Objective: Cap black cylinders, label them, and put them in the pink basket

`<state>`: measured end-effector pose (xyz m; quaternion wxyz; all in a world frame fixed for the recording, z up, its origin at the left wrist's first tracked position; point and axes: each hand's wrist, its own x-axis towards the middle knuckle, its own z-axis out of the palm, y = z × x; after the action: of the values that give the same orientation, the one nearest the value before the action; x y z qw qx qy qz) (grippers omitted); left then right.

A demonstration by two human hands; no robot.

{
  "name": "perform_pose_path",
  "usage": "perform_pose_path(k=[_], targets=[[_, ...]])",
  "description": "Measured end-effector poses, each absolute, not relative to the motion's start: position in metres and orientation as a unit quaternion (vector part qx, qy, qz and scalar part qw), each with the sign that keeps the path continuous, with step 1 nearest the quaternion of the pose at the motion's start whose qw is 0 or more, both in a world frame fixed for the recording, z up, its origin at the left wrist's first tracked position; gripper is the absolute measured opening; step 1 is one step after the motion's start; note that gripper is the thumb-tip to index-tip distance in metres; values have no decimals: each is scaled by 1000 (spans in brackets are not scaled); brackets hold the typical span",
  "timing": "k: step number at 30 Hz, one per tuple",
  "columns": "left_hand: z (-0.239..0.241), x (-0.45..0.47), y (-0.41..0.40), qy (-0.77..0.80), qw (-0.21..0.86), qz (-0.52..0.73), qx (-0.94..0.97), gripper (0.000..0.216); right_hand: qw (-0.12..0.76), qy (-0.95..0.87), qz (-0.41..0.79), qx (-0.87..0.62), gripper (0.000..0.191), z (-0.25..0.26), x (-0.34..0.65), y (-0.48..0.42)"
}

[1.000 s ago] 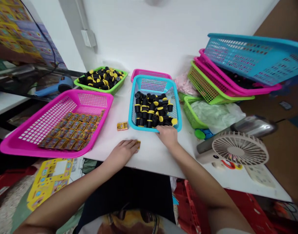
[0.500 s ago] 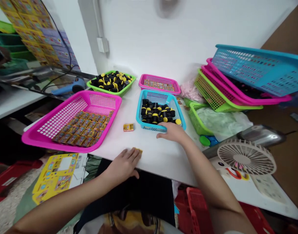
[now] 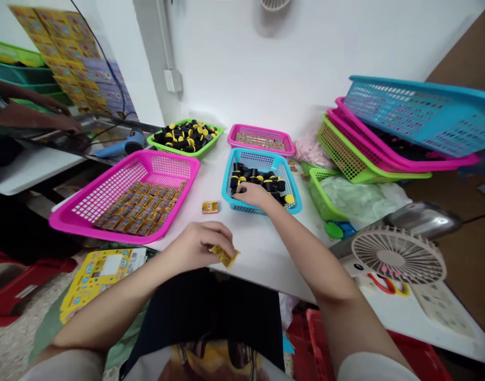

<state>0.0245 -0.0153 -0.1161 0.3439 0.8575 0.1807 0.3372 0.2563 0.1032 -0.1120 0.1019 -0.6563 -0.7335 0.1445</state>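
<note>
My left hand [image 3: 197, 244] hovers over the near table edge, fingers pinched on a small yellow packet [image 3: 224, 255]. My right hand [image 3: 252, 194] reaches into the blue basket [image 3: 292, 202], its fingers curled among the black and yellow cylinders [image 3: 262, 181]; what they hold, if anything, is hidden. Another small yellow packet [image 3: 209, 207] lies on the white table [image 3: 262, 251] between the blue basket and the large pink basket [image 3: 87, 222], which holds rows of flat packets [image 3: 141, 206].
A green basket of black and yellow parts [image 3: 185, 135] and a small pink basket [image 3: 260, 140] stand at the back. Stacked baskets [image 3: 389, 132] lean at the right above a green basket with a plastic bag [image 3: 357, 196]. A small fan [image 3: 397, 256] lies at the right. Another person's arms [image 3: 32, 114] work at far left.
My left hand has lifted off the table with the yellow packet in its fingers. My right hand has moved from the blue basket's front rim into the basket among the cylinders.
</note>
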Motion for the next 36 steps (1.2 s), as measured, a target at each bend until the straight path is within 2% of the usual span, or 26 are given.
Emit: perform_pose_path(k=[3, 8, 11, 13, 16, 19, 22, 30, 36], targets=[[-117, 48, 8, 219, 371, 393, 812, 23, 197, -748, 102, -626, 36, -117, 277, 75], [-119, 97, 47, 275, 411, 413, 765, 30, 445, -692, 90, -562, 56, -149, 327, 40], [-114, 119, 66, 256, 407, 395, 783, 42, 559, -630, 106, -528, 52, -163, 352, 33], [-118, 125, 75, 255, 394, 371, 801, 57, 597, -610, 123, -507, 45, -163, 360, 30], [-133, 121, 81, 268, 367, 311, 835, 69, 610, -603, 176, -483, 44, -155, 361, 22], [-149, 113, 80, 274, 335, 239, 869, 70, 614, -594, 248, -456, 52, -147, 353, 10], [-154, 110, 78, 287, 320, 214, 877, 72, 602, -594, 293, -445, 47, -143, 345, -1], [-152, 114, 75, 278, 383, 250, 845, 69, 569, -625, 322, -426, 35, -140, 345, -2], [-172, 111, 83, 214, 354, 350, 841, 65, 550, -630, 336, -433, 39, -140, 349, 0]])
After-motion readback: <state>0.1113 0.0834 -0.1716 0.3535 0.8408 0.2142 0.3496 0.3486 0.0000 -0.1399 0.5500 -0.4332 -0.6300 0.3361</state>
